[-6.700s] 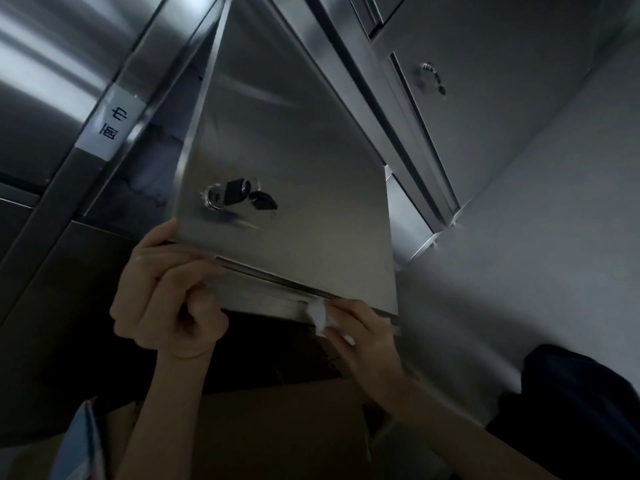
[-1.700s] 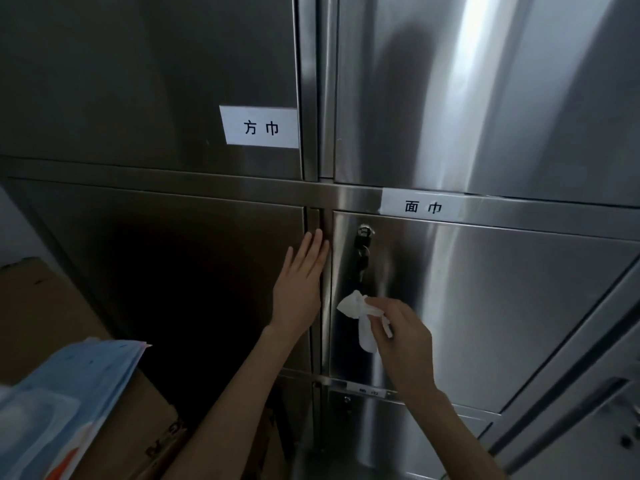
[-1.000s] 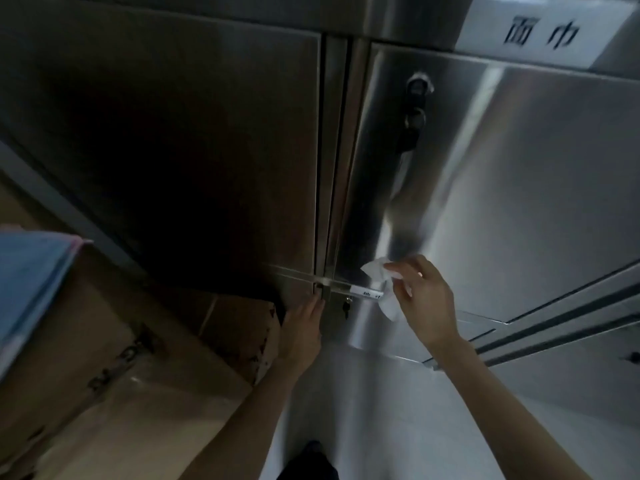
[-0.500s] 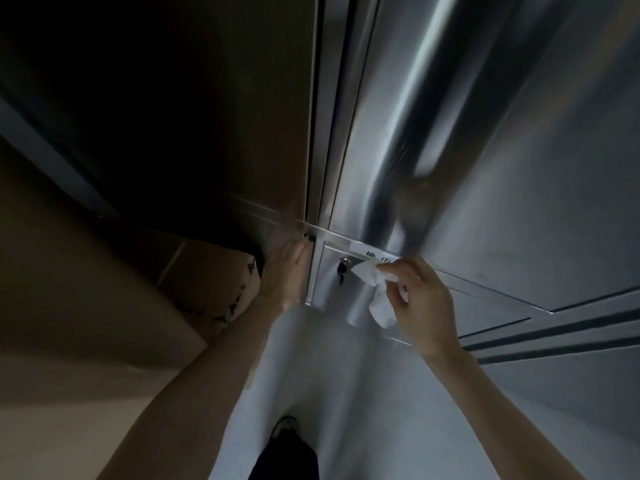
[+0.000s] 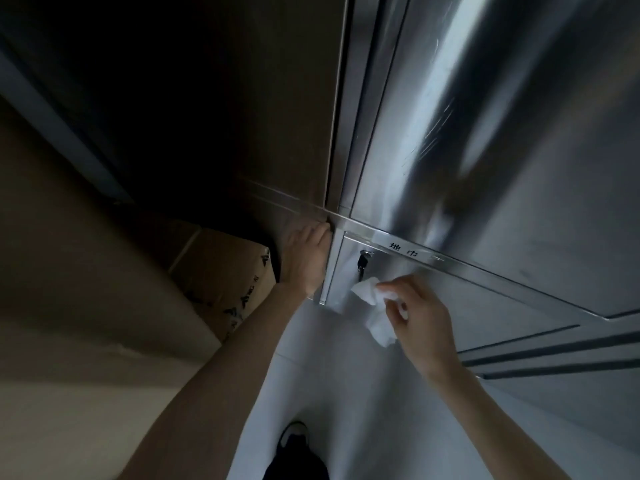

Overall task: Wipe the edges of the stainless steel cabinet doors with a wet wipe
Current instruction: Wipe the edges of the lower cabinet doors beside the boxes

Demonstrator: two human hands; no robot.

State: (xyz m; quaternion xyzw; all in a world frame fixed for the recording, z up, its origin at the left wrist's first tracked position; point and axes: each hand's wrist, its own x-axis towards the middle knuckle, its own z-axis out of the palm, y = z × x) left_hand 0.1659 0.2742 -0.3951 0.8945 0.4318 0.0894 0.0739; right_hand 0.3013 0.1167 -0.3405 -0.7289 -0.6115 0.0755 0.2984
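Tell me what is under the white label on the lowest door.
A key hangs in the lock just below the left end of the label. Lower, the right hand pinches the wet wipe before the door; the steel behind them is hidden.

Our wet wipe (image 5: 372,306) down by the bottom cabinet door (image 5: 485,313)
It's white and crumpled, pinched in our right hand (image 5: 420,318) just below the key lock (image 5: 363,262) of that shut steel door; the tall door (image 5: 519,133) above is shut too, shiny and streaky.

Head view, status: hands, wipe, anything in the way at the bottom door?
Left hand flat on cabinet beside bottom door. Right hand pinches wet wipe near door's left edge. Key sticks out just above wipe.
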